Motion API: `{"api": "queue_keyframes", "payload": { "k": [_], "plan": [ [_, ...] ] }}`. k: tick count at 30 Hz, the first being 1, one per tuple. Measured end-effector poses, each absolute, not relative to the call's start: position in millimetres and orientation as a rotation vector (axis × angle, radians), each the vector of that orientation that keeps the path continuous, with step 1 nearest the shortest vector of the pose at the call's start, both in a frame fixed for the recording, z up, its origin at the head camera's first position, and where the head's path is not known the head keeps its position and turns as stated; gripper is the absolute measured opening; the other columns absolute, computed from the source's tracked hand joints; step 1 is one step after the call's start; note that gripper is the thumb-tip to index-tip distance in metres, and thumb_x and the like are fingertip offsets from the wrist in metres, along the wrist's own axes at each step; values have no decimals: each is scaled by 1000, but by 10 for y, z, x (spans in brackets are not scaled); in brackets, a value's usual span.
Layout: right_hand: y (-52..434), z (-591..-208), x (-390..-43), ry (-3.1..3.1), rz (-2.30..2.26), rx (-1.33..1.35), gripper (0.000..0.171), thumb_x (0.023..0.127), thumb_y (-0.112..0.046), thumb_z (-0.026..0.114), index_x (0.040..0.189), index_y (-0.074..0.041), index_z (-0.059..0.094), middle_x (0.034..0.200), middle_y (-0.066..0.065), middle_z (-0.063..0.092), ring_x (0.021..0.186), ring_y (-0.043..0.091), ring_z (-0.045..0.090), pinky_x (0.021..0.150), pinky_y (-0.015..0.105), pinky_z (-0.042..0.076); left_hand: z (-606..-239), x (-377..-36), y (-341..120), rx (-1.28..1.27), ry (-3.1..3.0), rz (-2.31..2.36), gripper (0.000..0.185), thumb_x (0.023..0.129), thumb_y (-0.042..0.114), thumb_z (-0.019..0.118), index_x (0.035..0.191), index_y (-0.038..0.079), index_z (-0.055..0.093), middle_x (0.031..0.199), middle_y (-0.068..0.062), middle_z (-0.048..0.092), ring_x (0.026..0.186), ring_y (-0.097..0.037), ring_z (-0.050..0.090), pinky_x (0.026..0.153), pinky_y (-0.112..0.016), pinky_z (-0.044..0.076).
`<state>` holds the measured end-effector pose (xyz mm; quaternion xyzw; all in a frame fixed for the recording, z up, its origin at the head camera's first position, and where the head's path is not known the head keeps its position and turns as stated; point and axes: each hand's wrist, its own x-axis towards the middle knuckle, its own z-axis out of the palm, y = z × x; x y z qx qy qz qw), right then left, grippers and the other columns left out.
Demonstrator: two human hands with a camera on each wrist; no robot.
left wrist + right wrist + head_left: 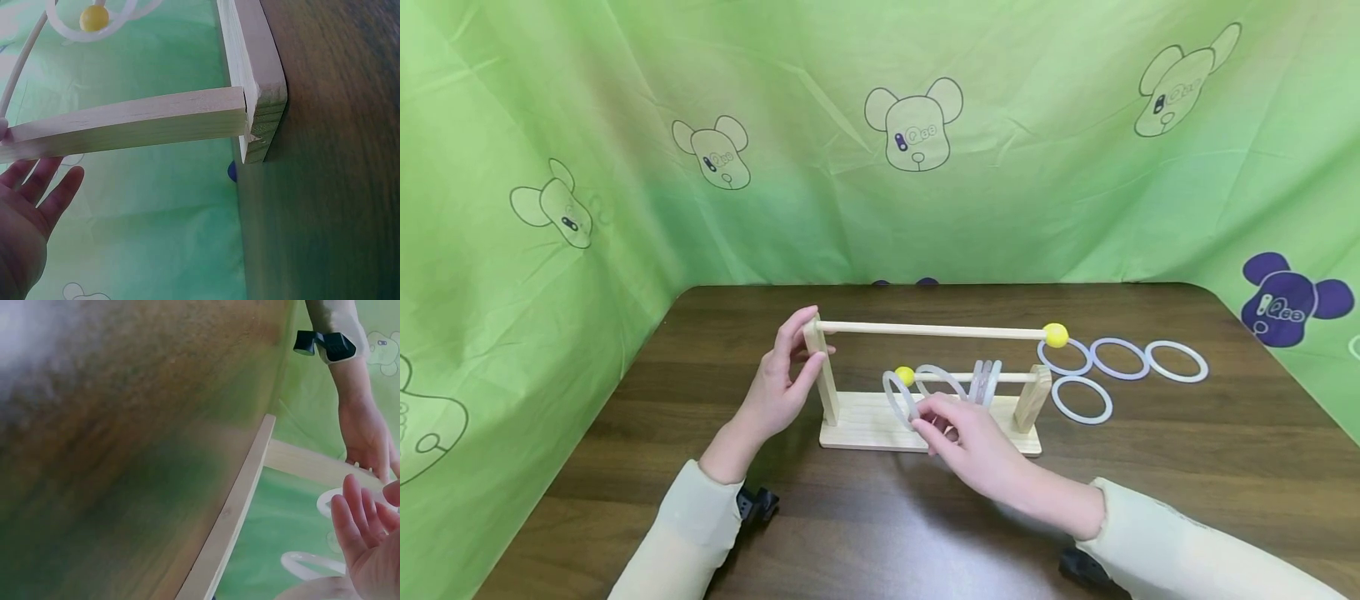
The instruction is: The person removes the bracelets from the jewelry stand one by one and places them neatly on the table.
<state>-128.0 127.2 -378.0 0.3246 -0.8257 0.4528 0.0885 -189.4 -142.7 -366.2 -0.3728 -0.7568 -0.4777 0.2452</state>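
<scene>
- One wooden rack (880,421) stands mid-table, with two posts, two horizontal rods and two yellow end balls.
- The right hand (970,437) pinches one white ring (898,398) at the lower rod's left tip, by the lower yellow ball (905,376).
- The lower rod (1007,377) carries about three more rings (985,382); the exact count there is unclear.
- The left hand (782,379) grips the tall left post (822,367) near its top.
- Four loose rings (1120,358) lie flat on the table (1150,467), right of the rack.

The right hand (973,437) hides part of the wooden rack's (865,421) base and one ring (900,398).
</scene>
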Motion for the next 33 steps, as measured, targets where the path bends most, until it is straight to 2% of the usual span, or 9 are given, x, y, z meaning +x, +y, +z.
{"api": "queue_keyframes", "payload": {
  "k": [5, 11, 18, 25, 33],
  "plan": [
    [1354, -3763, -1262, -2429, 1294, 971, 4, 93, -6, 65, 94, -9, 67, 86, -11, 56, 75, 4, 58, 61, 24, 54, -3663, -1894, -1429, -1017, -2061, -1301, 57, 93, -12, 53, 142, 7, 32, 107, -18, 63, 92, -29, 67, 79, -47, 54],
    [1464, -3758, -1217, -2393, 1452, 1022, 12, 93, 3, 61, 94, -8, 66, 88, -1, 61, 72, 9, 65, 62, 26, 56, -3668, -1898, -1437, -1019, -2060, -1303, 57, 93, -12, 53, 142, 7, 32, 106, -18, 63, 92, -32, 67, 79, -47, 54],
    [1640, -3728, -1150, -2361, 1507, 1086, 16, 93, 8, 58, 97, -7, 64, 84, 0, 65, 74, 12, 68, 65, 29, 57, -3667, -1898, -1444, -1012, -2063, -1306, 56, 93, -12, 53, 142, 6, 32, 107, -18, 63, 91, -33, 67, 79, -45, 54],
    [1877, -3752, -1106, -2354, 1478, 1107, 21, 90, 13, 57, 101, -4, 64, 89, 3, 65, 73, 13, 68, 65, 25, 56, -3659, -1901, -1436, -1013, -2063, -1325, 57, 93, -12, 53, 142, 7, 32, 110, -18, 63, 92, -29, 67, 79, -48, 54],
    [2197, -3761, -1111, -2331, 1301, 1007, 35, 85, 18, 59, 101, -13, 64, 82, -4, 62, 67, 8, 62, 61, 17, 49, -3669, -1906, -1437, -1022, -2070, -1325, 55, 93, -12, 54, 141, 1, 30, 112, -19, 62, 92, -30, 67, 79, -49, 54]
  ]
}}
